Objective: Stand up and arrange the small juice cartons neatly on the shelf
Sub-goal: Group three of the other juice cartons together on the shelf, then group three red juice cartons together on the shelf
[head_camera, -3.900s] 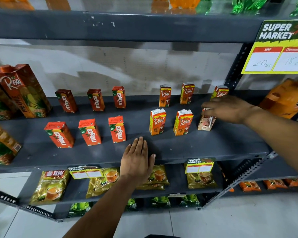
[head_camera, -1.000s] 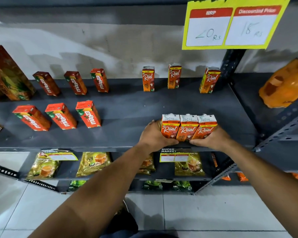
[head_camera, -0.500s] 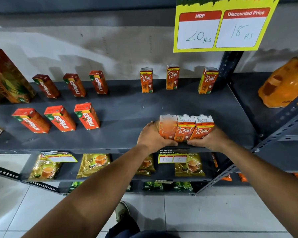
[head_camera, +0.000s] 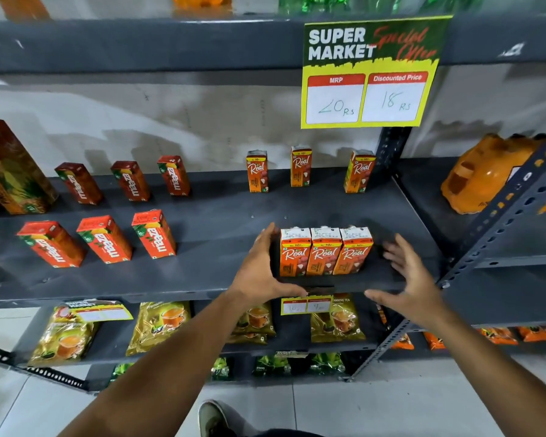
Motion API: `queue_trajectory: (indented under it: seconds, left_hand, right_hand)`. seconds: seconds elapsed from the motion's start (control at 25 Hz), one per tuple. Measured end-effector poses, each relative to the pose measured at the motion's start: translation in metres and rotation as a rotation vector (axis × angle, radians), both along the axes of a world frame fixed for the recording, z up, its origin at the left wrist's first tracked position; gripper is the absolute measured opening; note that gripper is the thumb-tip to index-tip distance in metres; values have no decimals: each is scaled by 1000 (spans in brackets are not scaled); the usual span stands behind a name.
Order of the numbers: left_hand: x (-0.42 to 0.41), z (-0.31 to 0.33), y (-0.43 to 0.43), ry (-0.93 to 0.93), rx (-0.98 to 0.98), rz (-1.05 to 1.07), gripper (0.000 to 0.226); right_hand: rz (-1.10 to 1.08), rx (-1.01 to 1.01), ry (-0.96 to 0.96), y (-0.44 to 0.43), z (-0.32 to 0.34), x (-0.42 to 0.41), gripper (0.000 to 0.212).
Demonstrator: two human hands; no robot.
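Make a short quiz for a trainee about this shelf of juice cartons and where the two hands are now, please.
1. True or false: the three front Real cartons stand side by side, touching each other.
2. How many small Maaza cartons stand on the shelf? A) four B) six C) eight
3. Fill in: the right hand is open and ____ from the cartons, while the left hand lies at the left side of the group.

Key
1. True. They form one tight upright row near the front edge.
2. B. Three stand in front and three at the back.
3. Apart. A gap shows between its fingers and the rightmost carton.
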State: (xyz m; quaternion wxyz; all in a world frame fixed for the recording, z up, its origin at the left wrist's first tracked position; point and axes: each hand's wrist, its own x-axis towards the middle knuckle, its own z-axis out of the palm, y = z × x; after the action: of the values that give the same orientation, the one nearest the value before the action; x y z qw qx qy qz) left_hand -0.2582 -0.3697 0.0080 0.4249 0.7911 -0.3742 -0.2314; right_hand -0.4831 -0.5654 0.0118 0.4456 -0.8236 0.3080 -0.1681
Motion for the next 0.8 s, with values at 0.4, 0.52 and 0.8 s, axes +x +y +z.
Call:
queue_trajectory:
  seconds: [0.4, 0.52, 0.8]
  left_hand:
    - [8, -33, 162, -496, -281, 433, 94]
    - [38, -21, 214, -437, -288, 720, 109]
    - [166, 8, 329, -414, -5, 875, 123]
  right_hand:
    - [490, -415, 20, 103, -59, 4, 26]
    - [639, -375, -93, 142, -49, 67, 26]
    - [466, -141, -216, 186, 6, 199, 45]
